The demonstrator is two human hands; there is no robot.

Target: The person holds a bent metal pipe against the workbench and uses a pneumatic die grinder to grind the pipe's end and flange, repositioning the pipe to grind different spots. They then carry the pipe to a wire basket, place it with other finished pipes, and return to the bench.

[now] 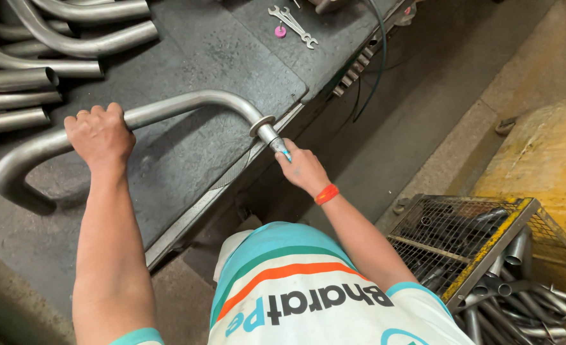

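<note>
Bent steel pipe (168, 108), dull grey with a flange near one end, lies across the dark bench (187, 153); left hand (99, 133) wraps it with fingers curled tight, right hand (302, 167) pinches a blue-tipped marker (285, 153) at the pipe's flanged end. More pipes (34, 70) lie on the bench beyond, two spanners (294, 25) further back, concrete floor below. Wire crate (481, 243) of tubes at right is cut off; the marker tip seems to touch the metal, hard to confirm.

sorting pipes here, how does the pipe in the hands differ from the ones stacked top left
The held pipe lies alone on the table, gripped by the left hand and right hand; the stacked pipes lie untouched together. The held pipe shows a flange near its end; none shows on the stack. Both are bent grey metal.
</note>
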